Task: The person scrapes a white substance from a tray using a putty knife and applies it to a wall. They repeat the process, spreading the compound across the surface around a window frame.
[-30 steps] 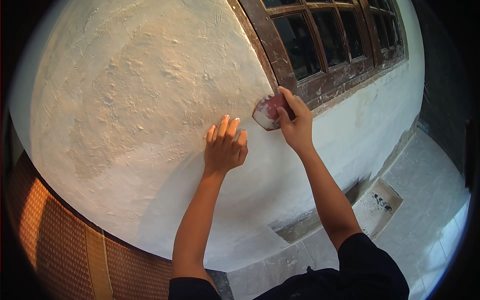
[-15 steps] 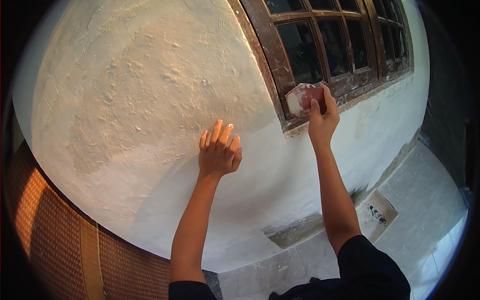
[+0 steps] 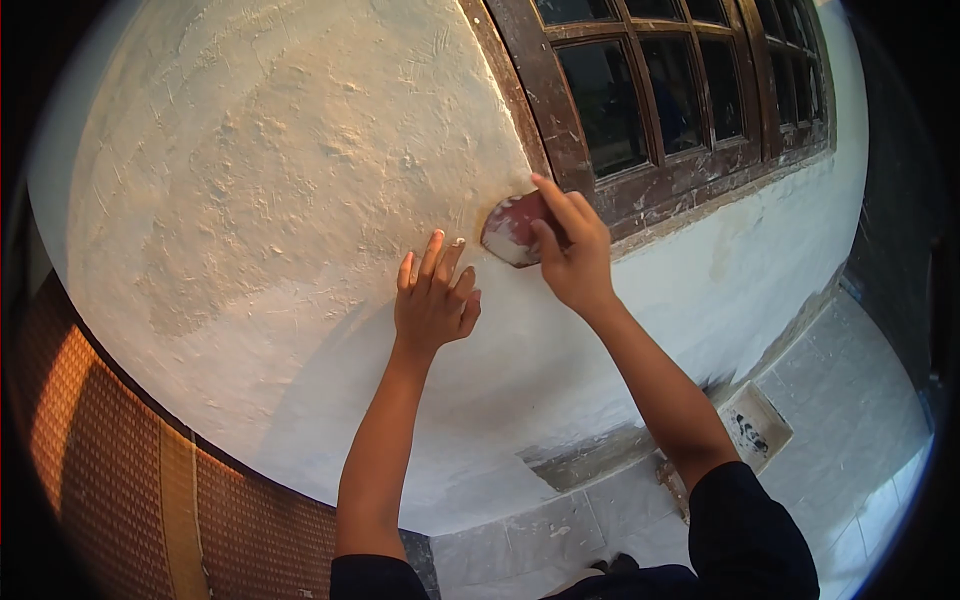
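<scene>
My right hand [image 3: 577, 245] grips a flat, dark-red putty scraper [image 3: 518, 222] smeared with pale paste. The scraper lies against the wall beside the lower left corner of the window frame, with my thumb and fingers along its right side. On the plaster to its left is my left hand [image 3: 437, 295], its fingers spread and whitish at the tips, holding nothing. The wall [image 3: 300, 190] has a rough beige patch above and smoother whitish plaster below.
A brown wooden window [image 3: 640, 170] with dark panes is set in the wall at upper right. A pale tray [image 3: 757, 428] with dark marks inside stands on the tiled floor [image 3: 835, 370]. Brown woven panels [image 3: 110, 470] run along the lower left.
My right hand has brought the scraper left and slightly down, from in front of the window's lower corner onto the plaster beside the frame. My left hand has barely moved.
</scene>
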Available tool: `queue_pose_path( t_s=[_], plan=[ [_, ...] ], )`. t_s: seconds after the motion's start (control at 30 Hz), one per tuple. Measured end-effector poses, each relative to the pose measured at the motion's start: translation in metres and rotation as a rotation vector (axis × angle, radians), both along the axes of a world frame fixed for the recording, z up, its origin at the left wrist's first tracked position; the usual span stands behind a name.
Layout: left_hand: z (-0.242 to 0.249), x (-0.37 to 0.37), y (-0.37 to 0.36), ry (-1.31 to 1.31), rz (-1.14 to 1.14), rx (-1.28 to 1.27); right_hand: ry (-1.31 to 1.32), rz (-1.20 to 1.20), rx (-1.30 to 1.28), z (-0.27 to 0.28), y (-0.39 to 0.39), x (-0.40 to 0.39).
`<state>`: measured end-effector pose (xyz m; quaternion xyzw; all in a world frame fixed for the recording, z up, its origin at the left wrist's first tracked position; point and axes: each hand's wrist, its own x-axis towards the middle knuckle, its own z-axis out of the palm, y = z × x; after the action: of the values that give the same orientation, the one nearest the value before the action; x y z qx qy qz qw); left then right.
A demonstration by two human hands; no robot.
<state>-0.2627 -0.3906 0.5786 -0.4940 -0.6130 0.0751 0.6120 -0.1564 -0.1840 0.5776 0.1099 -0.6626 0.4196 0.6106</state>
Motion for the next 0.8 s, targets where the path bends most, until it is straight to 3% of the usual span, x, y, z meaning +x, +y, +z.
queue_pose_path(
  t_s=[0.1, 0.2, 0.27, 0.3, 0.33, 0.4, 0.5, 0.6, 0.67, 0.73, 0.8],
  plan=[
    [-0.001, -0.005, 0.0, 0.0, -0.027, -0.006, 0.133, -0.136, -0.085, -0.004, 0.024, -0.03],
    [-0.002, -0.004, 0.0, -0.001, -0.021, -0.006, 0.182, -0.21, -0.386, 0.006, 0.049, -0.013],
    [0.0, -0.002, 0.001, -0.007, -0.02, -0.005, 0.234, -0.143, -0.229, 0.004, 0.036, -0.015],
    [-0.001, -0.001, 0.001, -0.017, -0.014, -0.003, 0.133, -0.011, -0.145, 0.003, 0.02, -0.01],
    [-0.001, -0.001, 0.001, -0.018, -0.019, -0.001, 0.059, -0.027, 0.014, 0.001, 0.008, -0.008],
    [-0.001, -0.003, 0.001, -0.005, -0.024, -0.001, 0.002, -0.068, 0.059, 0.001, 0.007, -0.011],
    [-0.003, -0.005, 0.002, -0.006, -0.035, -0.004, 0.196, -0.284, -0.329, 0.0, 0.05, -0.022],
    [-0.003, -0.005, 0.003, -0.004, -0.03, 0.013, 0.286, -0.172, -0.355, -0.002, 0.041, -0.015],
    [-0.001, -0.005, 0.002, -0.01, -0.041, 0.014, 0.139, -0.048, -0.133, -0.009, 0.006, -0.01],
    [-0.003, -0.004, 0.002, -0.01, -0.051, 0.008, 0.022, -0.087, -0.063, -0.016, 0.0, -0.01],
    [-0.004, -0.007, 0.002, -0.034, -0.058, 0.03, 0.206, -0.26, -0.319, -0.038, 0.033, -0.036]
  ],
)
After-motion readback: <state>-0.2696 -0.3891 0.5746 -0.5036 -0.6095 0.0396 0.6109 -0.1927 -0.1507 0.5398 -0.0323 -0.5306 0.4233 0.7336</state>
